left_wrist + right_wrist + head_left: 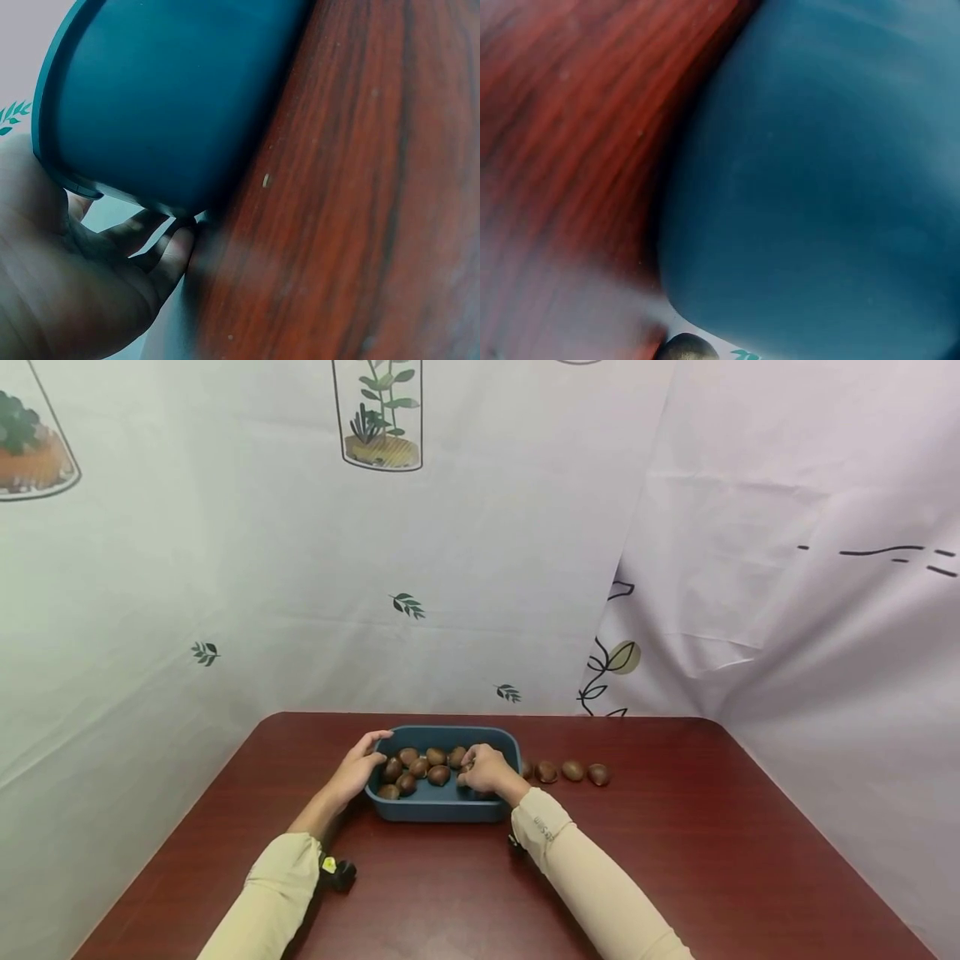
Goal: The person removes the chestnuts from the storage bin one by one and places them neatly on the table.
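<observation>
A blue rectangular tray (441, 812) holds several brown chestnuts (438, 775), most of them toward its left and back. My left hand (352, 775) grips the tray's left end; in the left wrist view its fingers (174, 259) curl against the outer wall, and the thumb is hidden. Over the right part of the tray, my right hand (489, 770) reaches in with its fingers bent down. Its fingertips pinch a chestnut (466, 767), partly covered by the hand. The right wrist view shows mainly the tray's outer wall (802, 187), with the hand itself out of that view.
Just right of the tray, several more chestnuts (572, 770) lie in a row on the dark red wooden table (450, 893). One is partly hidden by the tray and right wrist. A white printed cloth (487, 568) hangs behind the table and along both sides.
</observation>
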`<state>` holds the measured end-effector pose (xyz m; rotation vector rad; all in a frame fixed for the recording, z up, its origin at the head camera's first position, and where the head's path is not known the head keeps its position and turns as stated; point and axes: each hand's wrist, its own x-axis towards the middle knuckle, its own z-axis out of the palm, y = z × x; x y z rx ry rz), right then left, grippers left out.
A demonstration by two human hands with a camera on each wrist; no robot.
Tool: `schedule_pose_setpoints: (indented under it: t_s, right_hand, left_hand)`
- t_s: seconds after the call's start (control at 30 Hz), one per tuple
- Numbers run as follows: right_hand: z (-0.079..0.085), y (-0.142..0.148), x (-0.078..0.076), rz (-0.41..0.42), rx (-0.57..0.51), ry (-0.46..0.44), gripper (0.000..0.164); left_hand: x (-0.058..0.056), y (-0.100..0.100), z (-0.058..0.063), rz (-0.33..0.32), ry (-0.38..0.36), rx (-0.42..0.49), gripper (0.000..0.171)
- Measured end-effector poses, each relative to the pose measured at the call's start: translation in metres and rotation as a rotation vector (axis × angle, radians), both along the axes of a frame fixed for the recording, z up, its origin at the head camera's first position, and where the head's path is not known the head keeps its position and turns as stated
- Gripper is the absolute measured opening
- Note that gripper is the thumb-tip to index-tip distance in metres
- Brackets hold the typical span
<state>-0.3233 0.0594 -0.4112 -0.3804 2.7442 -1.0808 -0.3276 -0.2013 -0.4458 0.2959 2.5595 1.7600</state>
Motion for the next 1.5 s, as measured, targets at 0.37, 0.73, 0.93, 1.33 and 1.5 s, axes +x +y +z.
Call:
schedule_pose_setpoints:
  t_s: [0.37, 0.73, 0.93, 1.33, 1.5]
  right_hand:
    - [-0.001, -0.001, 0.003, 0.103, -0.156, -0.088, 0.014]
    - [0.01, 0.011, 0.01, 0.234, -0.266, -0.135, 0.02]
    - [0.032, 0.039, 0.016, 0.206, -0.314, -0.134, 0.032]
    - [0.05, 0.104, 0.024, 0.104, -0.325, -0.098, 0.032]
    - [0.047, 0.125, 0.027, 0.014, -0.339, -0.115, 0.031]
  left_hand:
    - [-0.001, -0.001, 0.0, 0.001, 0.001, -0.014, 0.045]
    - [0.0, 0.003, -0.003, -0.013, 0.007, 0.008, 0.045]
    - [-0.001, 0.001, 0.0, -0.003, 0.01, 0.011, 0.044]
    - [-0.002, -0.001, 0.002, 0.007, 0.017, 0.007, 0.046]
    - [-0.003, 0.0, 0.0, 0.006, 0.01, 0.001, 0.046]
